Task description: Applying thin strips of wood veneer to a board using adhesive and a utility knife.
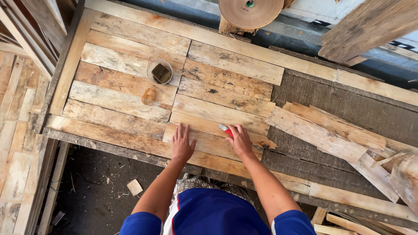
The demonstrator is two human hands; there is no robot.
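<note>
My left hand (182, 142) lies flat, fingers together, on a wooden plank (204, 140) at the near edge of a panel of rough planks (130, 87). My right hand (239, 140) rests on the same plank a little to the right and grips a small red-handled tool (225, 129), whose light tip points to the upper left. Both forearms reach up from the bottom of the view over my blue shirt.
A round cup holding a dark block (160, 72) and an amber loop (148, 96) sit on the planks at the left. Loose broken boards (331, 130) lie at the right. A brown tape roll (250, 11) stands at the top. Stacked timber (21, 109) lines the left.
</note>
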